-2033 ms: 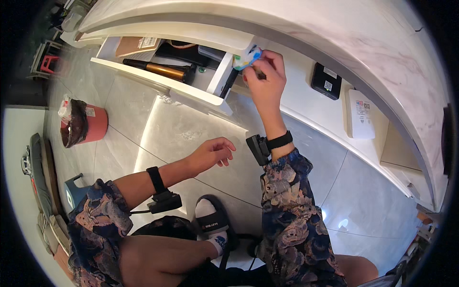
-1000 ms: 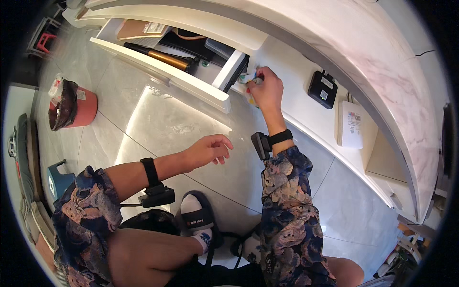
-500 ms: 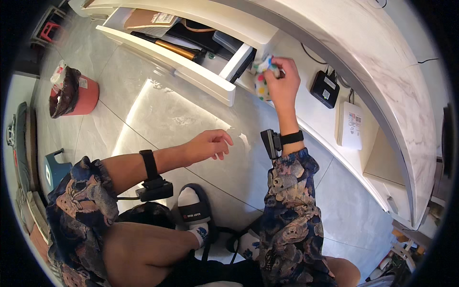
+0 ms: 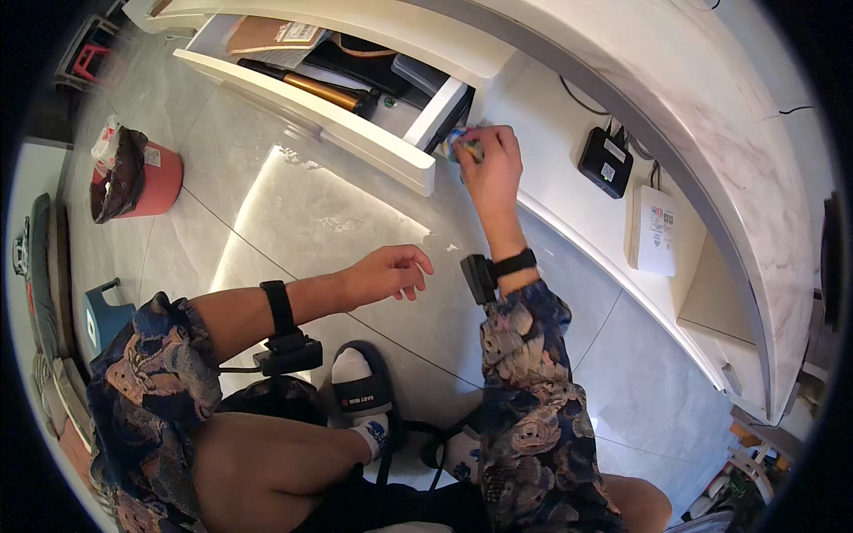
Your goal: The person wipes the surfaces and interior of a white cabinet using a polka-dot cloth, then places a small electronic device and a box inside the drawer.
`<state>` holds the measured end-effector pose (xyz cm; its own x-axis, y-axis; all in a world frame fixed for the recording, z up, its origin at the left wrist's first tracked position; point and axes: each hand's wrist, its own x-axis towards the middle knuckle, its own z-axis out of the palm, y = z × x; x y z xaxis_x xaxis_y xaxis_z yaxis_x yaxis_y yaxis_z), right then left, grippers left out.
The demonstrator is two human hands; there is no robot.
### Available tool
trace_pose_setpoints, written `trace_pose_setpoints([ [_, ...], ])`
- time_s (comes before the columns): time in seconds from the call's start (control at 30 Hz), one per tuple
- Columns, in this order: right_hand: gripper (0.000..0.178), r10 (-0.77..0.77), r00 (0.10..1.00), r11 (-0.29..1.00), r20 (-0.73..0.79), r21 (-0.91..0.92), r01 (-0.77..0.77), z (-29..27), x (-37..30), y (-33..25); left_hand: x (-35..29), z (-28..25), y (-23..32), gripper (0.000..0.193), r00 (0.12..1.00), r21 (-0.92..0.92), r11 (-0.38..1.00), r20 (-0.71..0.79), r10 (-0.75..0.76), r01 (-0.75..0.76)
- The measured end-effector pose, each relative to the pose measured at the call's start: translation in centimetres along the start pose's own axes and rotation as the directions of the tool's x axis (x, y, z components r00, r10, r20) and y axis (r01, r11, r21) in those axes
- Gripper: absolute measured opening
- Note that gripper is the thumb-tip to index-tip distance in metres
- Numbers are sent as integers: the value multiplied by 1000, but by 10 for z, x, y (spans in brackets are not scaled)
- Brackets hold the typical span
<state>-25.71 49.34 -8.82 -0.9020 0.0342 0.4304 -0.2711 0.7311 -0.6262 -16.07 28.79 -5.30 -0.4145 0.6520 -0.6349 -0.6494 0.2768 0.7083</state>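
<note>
My right hand [image 4: 490, 163] is closed on a crumpled white cloth [image 4: 454, 140] with coloured dots, mostly hidden by my fingers. It is at the right end of an open white drawer [image 4: 418, 164], by the cabinet's lower ledge; whether the cloth touches the drawer side cannot be told. Inside the drawer lie a black and gold cylindrical tool [image 4: 315, 86], a brown paper-covered item [image 4: 267, 35] and dark flat cases [image 4: 355, 67]. My left hand [image 4: 391, 271] hangs over the floor, holding nothing, its fingers loosely bent and apart.
On the ledge to the right sit a black box [image 4: 605, 163] with cables and a white box [image 4: 655, 233]. A marble-look top [image 4: 702, 115] curves above them. At the left stand a red bin [image 4: 164, 182] with a dark liner and a blue stool-like item [image 4: 108, 315].
My right hand has moved left and slightly down with the cloth, closer to the drawer's end. Less of the cloth shows now. My left hand has stayed nearly still.
</note>
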Motion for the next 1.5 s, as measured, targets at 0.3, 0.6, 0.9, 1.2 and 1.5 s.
trace_pose_setpoints([
  [0.3,43,277,961,920,13,-291,-261,14,27,-13,10,3,4,20,1000,-23,1000,-8,-3,3],
  [0.6,29,281,957,947,76,-186,-263,-34,8,22,1,-1,-4,20,999,10,999,-14,-44,44],
  [0.9,29,159,987,972,-2,-175,-157,-18,24,18,28,34,17,19,996,84,996,92,-15,7],
  [1.2,27,171,978,928,-121,-314,-201,-62,1,60,49,38,35,19,997,97,995,75,-5,-3],
  [1.5,36,-30,998,993,50,-111,36,-136,-36,83,73,77,52,18,995,117,993,99,7,-19],
])
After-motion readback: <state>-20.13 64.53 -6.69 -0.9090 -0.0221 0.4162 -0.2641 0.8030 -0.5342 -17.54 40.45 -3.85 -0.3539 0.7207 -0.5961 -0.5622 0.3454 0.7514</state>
